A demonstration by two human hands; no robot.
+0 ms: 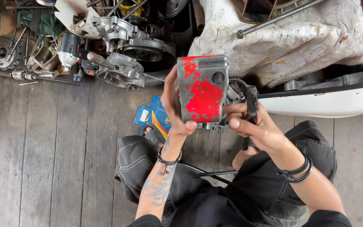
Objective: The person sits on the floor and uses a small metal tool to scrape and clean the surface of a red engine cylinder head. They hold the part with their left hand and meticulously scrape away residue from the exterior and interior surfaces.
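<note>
I have the metal cover up off the floor planks, above my lap; its red paint is mostly scraped or worn to bare grey, with a large patch left in the middle and a strip along the top, so I judge the stripping partly done. My left hand wraps the cover's left edge, thumb pressed on its lower corner. My right hand, just right of the cover, is closed round a black brush, whose head touches the cover's right side.
</note>
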